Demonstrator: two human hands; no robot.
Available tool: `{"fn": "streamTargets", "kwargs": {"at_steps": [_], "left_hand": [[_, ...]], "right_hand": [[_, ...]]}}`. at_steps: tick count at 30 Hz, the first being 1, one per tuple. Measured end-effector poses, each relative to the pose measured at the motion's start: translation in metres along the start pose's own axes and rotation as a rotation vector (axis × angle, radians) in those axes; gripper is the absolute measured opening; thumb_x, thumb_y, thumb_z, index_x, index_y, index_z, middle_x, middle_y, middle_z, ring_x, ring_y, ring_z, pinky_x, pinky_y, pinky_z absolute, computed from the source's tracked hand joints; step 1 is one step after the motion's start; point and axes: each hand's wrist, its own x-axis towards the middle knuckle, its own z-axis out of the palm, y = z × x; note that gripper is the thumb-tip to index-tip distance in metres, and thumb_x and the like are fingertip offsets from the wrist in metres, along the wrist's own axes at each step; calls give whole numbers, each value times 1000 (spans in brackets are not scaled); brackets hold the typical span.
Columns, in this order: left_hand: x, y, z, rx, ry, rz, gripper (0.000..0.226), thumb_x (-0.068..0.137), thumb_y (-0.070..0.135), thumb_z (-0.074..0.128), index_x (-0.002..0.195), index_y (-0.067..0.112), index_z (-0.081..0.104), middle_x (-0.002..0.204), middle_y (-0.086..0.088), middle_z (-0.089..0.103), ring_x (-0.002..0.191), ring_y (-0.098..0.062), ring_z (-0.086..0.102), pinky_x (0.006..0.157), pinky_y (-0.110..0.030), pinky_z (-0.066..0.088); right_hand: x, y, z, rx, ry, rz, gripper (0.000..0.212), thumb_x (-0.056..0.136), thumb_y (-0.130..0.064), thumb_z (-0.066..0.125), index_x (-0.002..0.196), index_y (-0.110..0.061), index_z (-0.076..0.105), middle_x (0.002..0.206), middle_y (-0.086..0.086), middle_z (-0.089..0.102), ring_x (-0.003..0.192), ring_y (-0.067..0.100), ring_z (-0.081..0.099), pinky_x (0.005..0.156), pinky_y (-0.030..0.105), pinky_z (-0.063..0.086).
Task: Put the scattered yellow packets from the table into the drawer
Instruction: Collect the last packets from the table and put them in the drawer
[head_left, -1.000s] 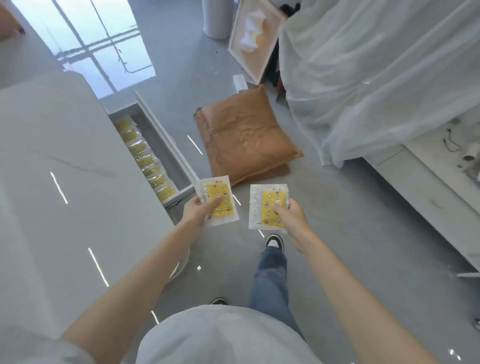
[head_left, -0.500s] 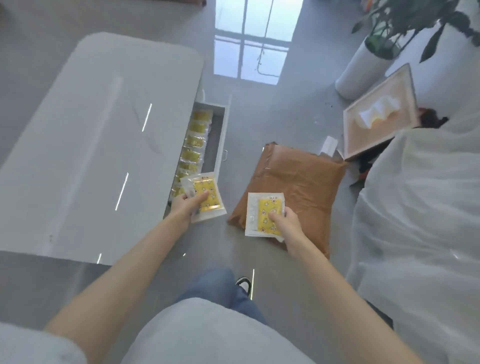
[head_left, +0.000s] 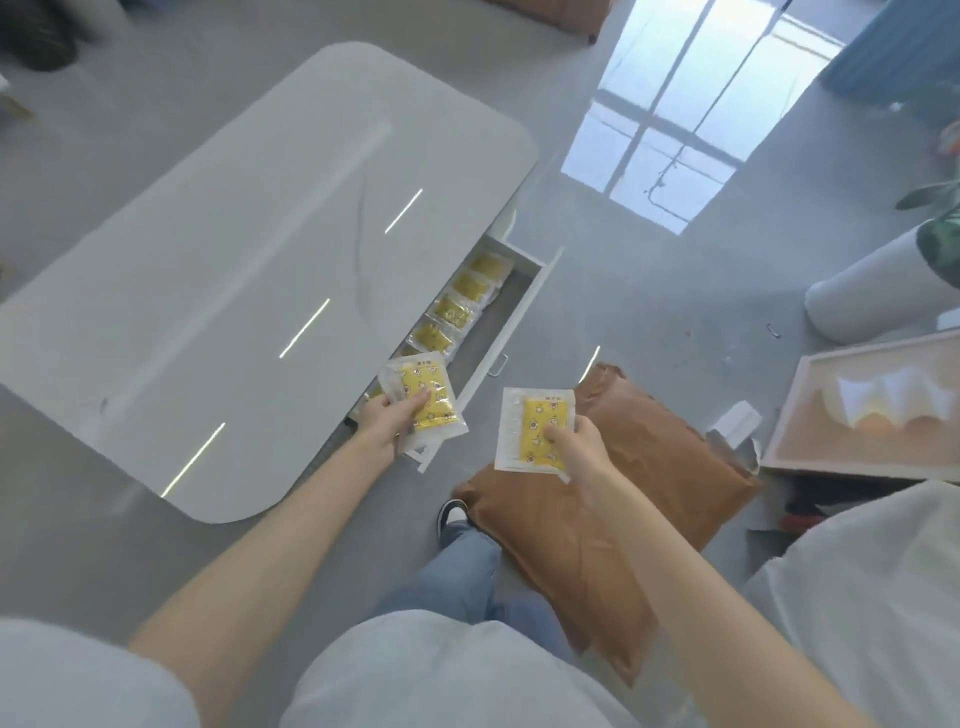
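I see a pale grey short-sleeved shirt (head_left: 441, 670), bare forearms, blue jeans (head_left: 462, 577), and one dark sneaker (head_left: 452, 512) with a white toe.

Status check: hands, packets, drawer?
Left hand, right hand each grip one yellow packet. Drawer open, packets rowed inside. Nothing blocking it.

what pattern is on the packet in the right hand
Yellow with small white stars, inside a clear wrapper; head view, held by the right hand.

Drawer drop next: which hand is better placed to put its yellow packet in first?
Left, probably. The left hand holds its yellow packet over the near end of the open drawer; the right hand holds its packet off to the side, above the brown cushion.
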Motion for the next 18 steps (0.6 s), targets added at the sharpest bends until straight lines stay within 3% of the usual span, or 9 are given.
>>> {"fn": "streamTargets", "kwargs": {"at_steps": [3, 7, 12, 18], "left_hand": [[22, 2, 11, -91, 27, -50, 12, 81, 3, 71, 88, 6, 61, 102, -12, 65, 75, -19, 64, 81, -39, 55], [51, -7, 15, -197, 71, -96, 14, 78, 4, 73, 87, 9, 64, 106, -13, 68, 84, -24, 67, 93, -47, 51], [95, -38, 10, -371, 180, -128, 21, 77, 7, 76, 93, 7, 63, 110, -15, 68, 99, -28, 66, 93, -48, 51], [164, -91, 1, -500, 209, -143, 39, 82, 9, 70, 119, 0, 57, 115, -16, 65, 98, -26, 64, 97, -47, 49]], "right_hand": [[28, -25, 2, -91, -28, -26, 26, 95, -6, 45, 121, -8, 42, 112, 7, 55, 100, 23, 59, 62, 24, 47], [68, -49, 20, -196, -100, -48, 18, 95, -8, 46, 110, -13, 37, 111, 8, 55, 97, 23, 58, 80, 33, 49], [122, -55, 58, -334, -201, -124, 28, 95, -10, 46, 122, -9, 39, 107, 6, 54, 82, 13, 55, 58, 20, 41], [200, -19, 113, -436, -295, -174, 34, 94, -11, 45, 128, -9, 41, 106, 5, 54, 90, 18, 53, 62, 22, 41]]}}
